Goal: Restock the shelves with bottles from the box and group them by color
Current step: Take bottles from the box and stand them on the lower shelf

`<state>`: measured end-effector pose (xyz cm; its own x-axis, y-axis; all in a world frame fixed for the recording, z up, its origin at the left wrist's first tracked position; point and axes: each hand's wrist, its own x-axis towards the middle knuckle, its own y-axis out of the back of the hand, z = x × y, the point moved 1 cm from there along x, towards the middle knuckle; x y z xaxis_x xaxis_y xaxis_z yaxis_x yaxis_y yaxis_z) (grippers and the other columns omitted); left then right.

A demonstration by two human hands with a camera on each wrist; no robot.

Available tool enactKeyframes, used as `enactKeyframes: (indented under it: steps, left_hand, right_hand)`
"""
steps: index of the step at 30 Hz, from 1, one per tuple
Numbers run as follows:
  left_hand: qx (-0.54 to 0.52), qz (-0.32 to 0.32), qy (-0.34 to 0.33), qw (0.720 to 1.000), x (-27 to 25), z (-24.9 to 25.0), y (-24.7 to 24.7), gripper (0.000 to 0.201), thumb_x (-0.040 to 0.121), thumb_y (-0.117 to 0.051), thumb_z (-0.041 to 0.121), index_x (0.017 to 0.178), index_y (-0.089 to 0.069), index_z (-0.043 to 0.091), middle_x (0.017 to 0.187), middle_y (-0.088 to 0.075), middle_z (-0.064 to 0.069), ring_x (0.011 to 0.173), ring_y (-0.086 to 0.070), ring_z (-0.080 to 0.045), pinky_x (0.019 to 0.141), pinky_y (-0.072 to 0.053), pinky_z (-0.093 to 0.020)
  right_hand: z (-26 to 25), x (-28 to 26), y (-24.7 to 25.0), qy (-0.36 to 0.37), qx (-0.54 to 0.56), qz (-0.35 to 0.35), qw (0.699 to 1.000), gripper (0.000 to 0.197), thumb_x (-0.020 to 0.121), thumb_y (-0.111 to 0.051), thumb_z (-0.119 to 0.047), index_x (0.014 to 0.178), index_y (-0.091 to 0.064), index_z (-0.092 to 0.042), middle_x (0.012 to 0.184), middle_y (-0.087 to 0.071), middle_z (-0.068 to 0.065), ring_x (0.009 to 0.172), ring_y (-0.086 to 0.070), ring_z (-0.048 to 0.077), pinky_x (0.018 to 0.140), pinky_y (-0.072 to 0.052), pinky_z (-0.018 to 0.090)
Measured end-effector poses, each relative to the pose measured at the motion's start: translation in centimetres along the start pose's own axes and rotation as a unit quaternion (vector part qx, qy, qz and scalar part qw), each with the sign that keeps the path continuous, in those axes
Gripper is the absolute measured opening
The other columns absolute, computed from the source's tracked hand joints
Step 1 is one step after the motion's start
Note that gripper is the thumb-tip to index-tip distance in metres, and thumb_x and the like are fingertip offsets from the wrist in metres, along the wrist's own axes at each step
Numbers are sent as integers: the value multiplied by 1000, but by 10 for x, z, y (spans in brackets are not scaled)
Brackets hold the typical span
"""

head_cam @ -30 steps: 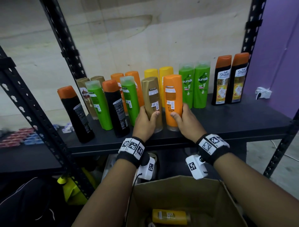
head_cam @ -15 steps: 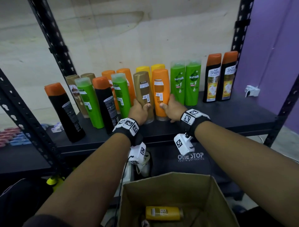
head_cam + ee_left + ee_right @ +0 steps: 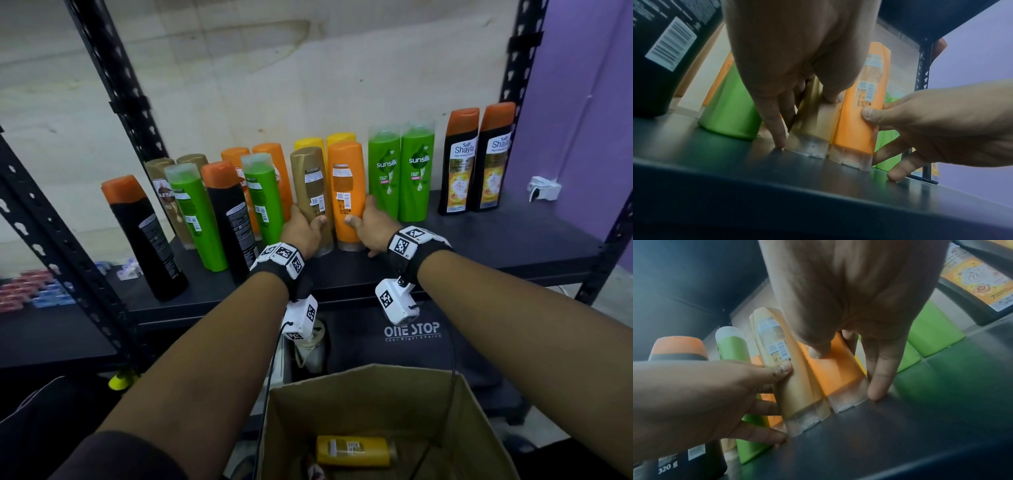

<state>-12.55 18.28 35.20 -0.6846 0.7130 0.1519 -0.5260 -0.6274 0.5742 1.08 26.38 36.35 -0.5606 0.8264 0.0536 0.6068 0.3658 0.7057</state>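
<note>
— Both hands have travelled a little farther over the shelf (image 3: 496, 240) since a second ago, carrying their bottles deeper toward the back rows; the view has pulled back too, so the box (image 3: 387, 404) shows more.

— What does each hand hold?

— Left hand (image 3: 301, 236) is wrapped low round the gold bottle (image 3: 311, 192), thumb on its front; right hand (image 3: 373, 229) grips the orange bottle (image 3: 346, 192) the same way; the two stand upright, touching side by side, bases on the shelf, just in front of the yellow bottles (image 3: 310, 144).

— So which step is this?

— Placing, I judge; both bottles are down but not yet let go, and neither sits with its colour; the other orange bottles (image 3: 270, 154) are at the far left of centre, the brown-gold pair (image 3: 191, 162) farther left still.

— And the next move?

— Probably a slide leftward or a lift over the near row; green bottles (image 3: 263, 198) and black bottles (image 3: 233, 219) crowd that side, leaning in this wide view, so a nudge could topple one; the grip should stay low and firm until each is seated.

— Anything left to stock?

— One yellow bottle (image 3: 352, 450) lies on its side in the box, near the person.
</note>
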Motion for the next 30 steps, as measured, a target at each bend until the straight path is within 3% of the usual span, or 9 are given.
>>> enactKeyframes:
  steps: [6, 10, 13, 15, 17, 20, 24, 27, 30]
  left_hand:
    - [3, 2, 1, 1000, -5, 1, 1, 58, 103, -57, 36, 151, -31, 15, 145, -56, -15, 130, -56, -39, 108, -44, -43]
    - [47, 1, -30, 998, -18, -5, -5, 87, 98, -66, 24, 161, -6, 15, 148, -51, -18, 131, -54, -40, 106, -44, -43]
    - [14, 1, -36, 999, -29, -10, -6, 95, 97, -68, 29, 163, 0, 18, 153, -47, -14, 135, -51, -37, 110, -42, -41]
    - [-10, -4, -39, 999, -33, -13, -5, 92, 97, -68, 30, 163, -6, 17, 155, -46, -11, 138, -49, -33, 114, -41, -41]
    - [-18, -8, -50, 999, -37, -17, -5, 84, 97, -67, 32, 162, -17, 15, 155, -47, -9, 139, -49, -30, 116, -40, -43]
    - [-15, -1, -67, 998, -47, -24, -6, 72, 99, -65, 33, 157, -31, 12, 150, -52, -10, 136, -52, -28, 112, -44, -44]
    - [-19, 5, -80, 997, -64, -33, -6, 62, 103, -59, 30, 157, -35, 11, 152, -50, -12, 138, -51, -26, 113, -44, -45]
    - [-14, 27, -120, 992, -79, -35, -2, 48, 104, -57, 27, 149, -47, 11, 145, -56, -9, 134, -54, -23, 112, -45, -44]
    - [4, 54, -166, 985, -94, -33, 4, 27, 104, -55, 22, 129, -63, 16, 124, -66, -3, 115, -62, -16, 102, -51, -40]
  right_hand:
    - [3, 1, -2, 13, -9, 9, 1000, 59, 106, -48, -43, 152, -20, -18, 141, -51, 15, 107, -64, 40, 73, -63, 52]
    - [19, 3, -6, 22, -36, 4, 999, 62, 104, -53, -40, 153, -26, -14, 146, -54, 15, 121, -61, 37, 102, -50, 51]
    - [34, -1, -13, 35, -1, 25, 999, 65, 102, -58, -39, 154, -30, -11, 150, -50, 14, 133, -53, 33, 109, -44, 43]
    - [40, -10, -16, 52, 25, 44, 997, 64, 101, -59, -37, 153, -32, -10, 152, -48, 12, 136, -50, 29, 111, -42, 41]
    - [45, -21, -19, 74, 37, 49, 995, 61, 101, -59, -35, 152, -35, -12, 150, -49, 11, 133, -51, 26, 109, -42, 37]
    - [49, -41, -20, 111, 35, 37, 992, 57, 101, -58, -35, 152, -37, -17, 146, -50, 7, 123, -58, 21, 107, -46, 39]
    - [50, -71, -19, 169, 35, 23, 985, 45, 102, -57, -32, 145, -48, -21, 138, -54, -1, 111, -62, 13, 98, -51, 34]
    - [52, -87, -16, 212, 14, 30, 977, 32, 102, -56, -27, 133, -57, -20, 125, -59, -3, 108, -61, 11, 94, -49, 30]
    - [54, -100, -13, 245, -46, 44, 967, 16, 101, -52, -16, 111, -63, -18, 108, -58, -6, 91, -56, 8, 79, -44, 27]
